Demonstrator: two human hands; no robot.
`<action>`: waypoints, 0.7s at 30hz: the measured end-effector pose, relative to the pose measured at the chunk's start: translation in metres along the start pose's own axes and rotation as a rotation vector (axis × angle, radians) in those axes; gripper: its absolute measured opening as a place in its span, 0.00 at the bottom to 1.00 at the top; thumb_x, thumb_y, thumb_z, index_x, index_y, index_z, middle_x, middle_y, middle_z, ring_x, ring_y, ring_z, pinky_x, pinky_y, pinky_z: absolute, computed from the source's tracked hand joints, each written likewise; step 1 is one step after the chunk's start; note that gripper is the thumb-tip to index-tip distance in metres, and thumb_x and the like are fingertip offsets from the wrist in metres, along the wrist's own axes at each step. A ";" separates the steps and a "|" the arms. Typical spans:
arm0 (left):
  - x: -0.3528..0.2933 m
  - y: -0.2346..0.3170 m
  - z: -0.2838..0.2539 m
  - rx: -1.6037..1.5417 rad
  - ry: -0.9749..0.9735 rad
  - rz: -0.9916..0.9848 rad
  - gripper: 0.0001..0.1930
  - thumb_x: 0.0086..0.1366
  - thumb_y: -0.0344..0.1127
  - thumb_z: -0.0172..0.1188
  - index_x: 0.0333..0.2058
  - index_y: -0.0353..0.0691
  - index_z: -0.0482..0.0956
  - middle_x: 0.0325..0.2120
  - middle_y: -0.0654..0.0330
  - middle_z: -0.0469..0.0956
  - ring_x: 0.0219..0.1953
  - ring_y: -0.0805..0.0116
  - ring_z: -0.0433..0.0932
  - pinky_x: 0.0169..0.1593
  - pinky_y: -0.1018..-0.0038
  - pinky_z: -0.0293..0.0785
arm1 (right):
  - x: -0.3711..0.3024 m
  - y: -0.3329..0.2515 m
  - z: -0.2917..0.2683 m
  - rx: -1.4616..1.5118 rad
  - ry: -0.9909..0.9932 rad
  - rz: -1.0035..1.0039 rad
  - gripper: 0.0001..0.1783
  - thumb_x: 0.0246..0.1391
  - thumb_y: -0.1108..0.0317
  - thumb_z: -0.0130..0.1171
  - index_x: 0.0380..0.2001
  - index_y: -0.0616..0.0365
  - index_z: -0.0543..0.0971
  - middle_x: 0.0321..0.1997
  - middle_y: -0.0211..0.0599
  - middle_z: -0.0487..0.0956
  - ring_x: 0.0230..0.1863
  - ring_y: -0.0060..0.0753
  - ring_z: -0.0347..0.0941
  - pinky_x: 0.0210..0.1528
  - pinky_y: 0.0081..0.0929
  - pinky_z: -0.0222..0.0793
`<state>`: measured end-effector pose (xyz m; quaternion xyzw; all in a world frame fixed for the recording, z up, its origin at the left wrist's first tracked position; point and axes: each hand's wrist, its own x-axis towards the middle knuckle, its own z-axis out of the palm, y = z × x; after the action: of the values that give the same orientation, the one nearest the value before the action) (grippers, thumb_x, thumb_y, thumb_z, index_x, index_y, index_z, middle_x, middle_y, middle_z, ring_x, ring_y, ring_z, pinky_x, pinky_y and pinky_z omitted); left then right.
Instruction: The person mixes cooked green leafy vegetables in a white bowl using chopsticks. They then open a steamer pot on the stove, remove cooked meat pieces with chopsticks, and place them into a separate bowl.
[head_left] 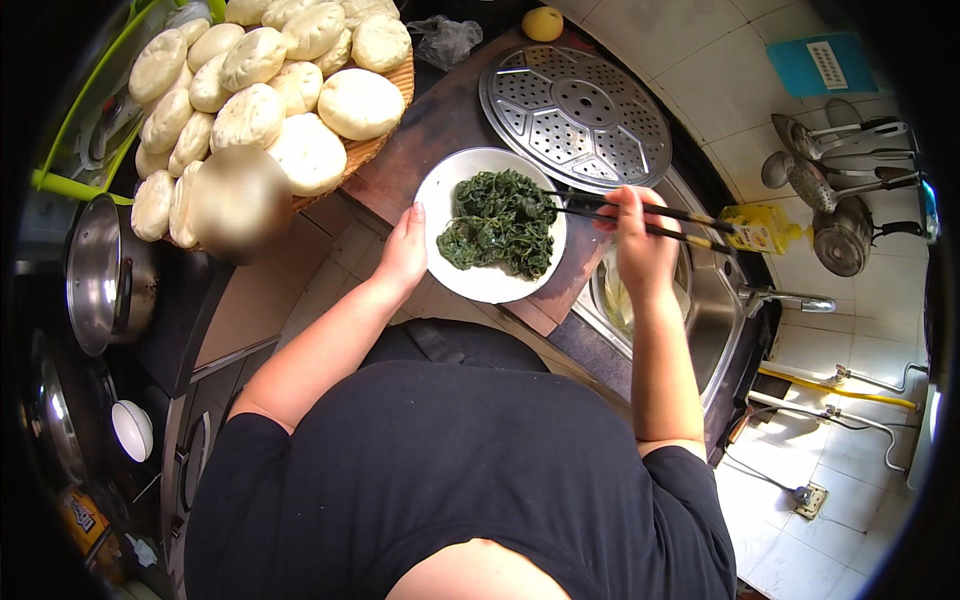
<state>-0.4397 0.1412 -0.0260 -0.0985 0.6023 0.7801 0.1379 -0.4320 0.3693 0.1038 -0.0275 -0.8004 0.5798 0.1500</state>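
A white bowl (437,190) of dark green cooked leafy greens (500,222) is in front of me. My left hand (405,250) grips the bowl by its left rim, thumb over the edge. In my right hand (643,240) is a pair of dark chopsticks (690,215), with lighter bands near their back ends. Their tips reach over the bowl's right rim and touch the greens. The greens lie in two clumps, with white bowl showing around them. My fingers under the bowl are hidden.
Many pale buns (250,115) are heaped on a woven tray (375,150) at upper left. A round perforated steamer plate (575,110) lies beyond the bowl. To the right are a sink (715,320) with a faucet (800,300) and a yellow bottle (755,230). A steel pot (95,275) stands left.
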 end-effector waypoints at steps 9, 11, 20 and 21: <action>0.001 0.000 0.000 0.044 0.041 0.007 0.25 0.65 0.47 0.30 0.46 0.30 0.62 0.44 0.54 0.67 0.47 0.68 0.63 0.52 0.76 0.55 | -0.021 -0.015 0.018 0.182 -0.297 -0.016 0.16 0.55 0.62 0.44 0.25 0.66 0.71 0.21 0.39 0.73 0.22 0.29 0.72 0.27 0.24 0.71; 0.002 0.000 0.002 0.023 0.041 0.008 0.25 0.65 0.47 0.30 0.47 0.30 0.62 0.44 0.54 0.67 0.47 0.68 0.63 0.52 0.76 0.55 | -0.028 -0.018 0.023 0.086 -0.445 -0.063 0.12 0.53 0.66 0.46 0.24 0.64 0.72 0.21 0.37 0.73 0.23 0.27 0.71 0.28 0.22 0.69; -0.004 0.007 0.002 0.017 0.002 -0.017 0.25 0.65 0.48 0.29 0.47 0.31 0.61 0.44 0.54 0.67 0.47 0.68 0.63 0.52 0.75 0.56 | -0.008 -0.024 -0.001 0.097 -0.075 0.056 0.15 0.55 0.61 0.43 0.28 0.63 0.72 0.19 0.38 0.74 0.21 0.28 0.72 0.26 0.24 0.71; -0.004 0.007 0.002 0.006 -0.001 -0.016 0.25 0.65 0.48 0.30 0.47 0.31 0.61 0.44 0.54 0.67 0.47 0.68 0.63 0.52 0.75 0.56 | -0.007 -0.029 -0.015 0.051 0.000 0.072 0.17 0.55 0.59 0.42 0.28 0.63 0.72 0.18 0.39 0.74 0.18 0.29 0.72 0.24 0.23 0.70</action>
<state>-0.4379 0.1409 -0.0173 -0.1025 0.6038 0.7772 0.1447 -0.4172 0.3719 0.1335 -0.0524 -0.7839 0.6049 0.1299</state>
